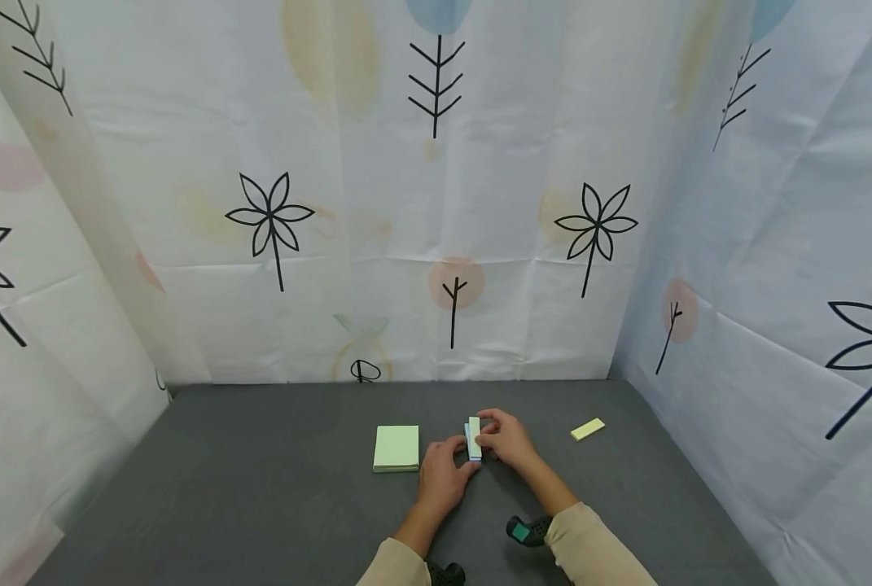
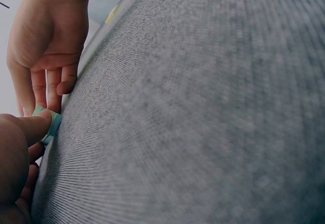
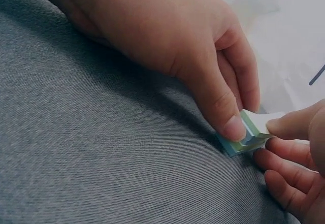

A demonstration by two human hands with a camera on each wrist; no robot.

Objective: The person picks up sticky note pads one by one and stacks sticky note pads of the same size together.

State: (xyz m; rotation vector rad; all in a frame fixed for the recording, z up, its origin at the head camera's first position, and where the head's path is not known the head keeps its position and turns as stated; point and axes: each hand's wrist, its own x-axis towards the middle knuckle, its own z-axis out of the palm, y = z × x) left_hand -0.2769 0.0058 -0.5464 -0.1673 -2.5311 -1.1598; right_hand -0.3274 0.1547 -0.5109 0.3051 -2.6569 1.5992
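Note:
A narrow pale-green sticky-note pad (image 1: 475, 436) lies on top of a light-blue sticky-note pad (image 1: 468, 433), slightly offset, near the middle of the grey table. My left hand (image 1: 441, 478) pinches this small stack from the left and near side; its thumb presses on it in the left wrist view. From the right, my right hand (image 1: 510, 441) holds the stack too, with its thumb (image 3: 234, 128) against the pads' edge in the right wrist view. The right hand's fingertips behind the stack are partly hidden.
A square pale-green sticky-note pad (image 1: 396, 448) lies just left of my left hand. Farther right is a small yellow sticky-note pad (image 1: 588, 430). White patterned cloth (image 1: 362, 309) hangs behind the grey table (image 1: 260, 488) and along both sides.

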